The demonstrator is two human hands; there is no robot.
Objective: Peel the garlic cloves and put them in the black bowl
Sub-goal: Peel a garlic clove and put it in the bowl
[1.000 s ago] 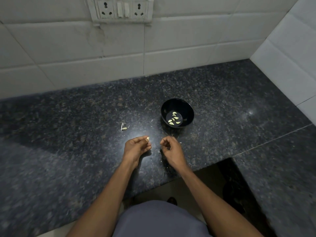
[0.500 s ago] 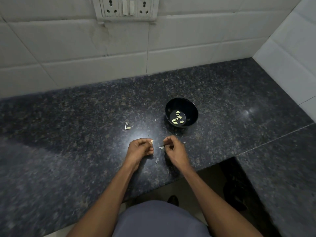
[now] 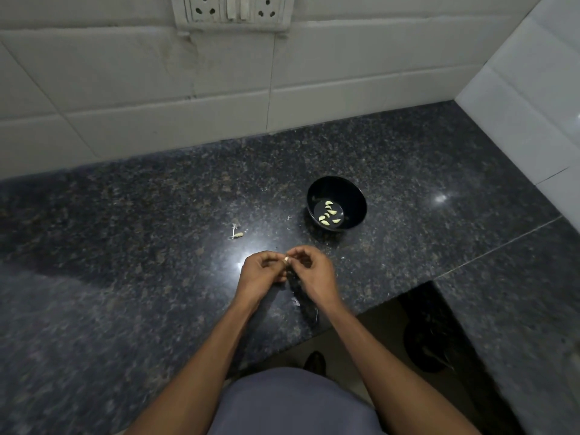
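Lying left of the black bowl (image 3: 351, 196), peel scraps (image 3: 236, 233) dot the counter (image 3: 125, 246).

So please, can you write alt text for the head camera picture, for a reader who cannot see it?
Two hands, left hand and right hand, pinch one garlic clove together above a dark granite counter. Behind them a black bowl holds several peeled cloves.

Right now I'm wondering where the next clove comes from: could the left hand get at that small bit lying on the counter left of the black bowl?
Probably yes. The bit lies in the open on the counter, nothing between it and the left hand, though that hand is holding a clove.
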